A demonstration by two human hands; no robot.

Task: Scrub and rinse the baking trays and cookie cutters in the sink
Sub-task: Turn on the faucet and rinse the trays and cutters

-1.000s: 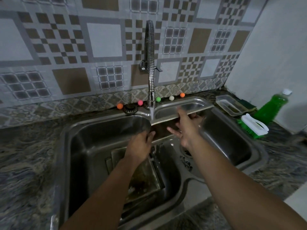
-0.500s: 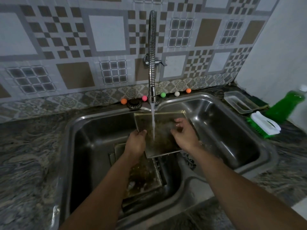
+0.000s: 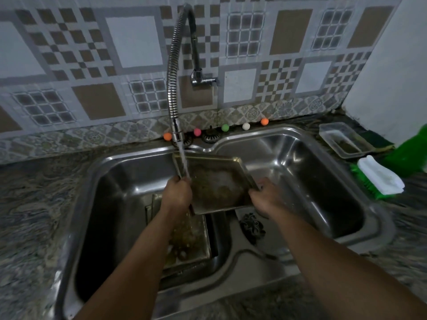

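A greasy metal baking tray (image 3: 217, 183) is tilted over the divider of the double steel sink (image 3: 300, 162), under the flexible faucet (image 3: 176, 88). Water runs from the spout onto the tray's left edge and my left hand (image 3: 178, 192), which grips that edge. My right hand (image 3: 265, 196) grips the tray's right edge. A second dirty tray (image 3: 191, 239) lies in the bottom of the left basin, partly hidden by my left forearm. A dark flower-shaped cookie cutter (image 3: 251, 227) rests on the sink's divider ledge below my right hand.
On the counter to the right are a white-handled green scrub brush (image 3: 379, 176), a green dish-soap bottle (image 3: 411, 155) and a clear plastic container (image 3: 342, 139). Several small coloured balls (image 3: 246, 126) line the back rim. Granite counter surrounds the sink.
Both hands came together and took hold of the tray, lifting it under the running water. It has since shifted right, so the stream now lands at its left edge.
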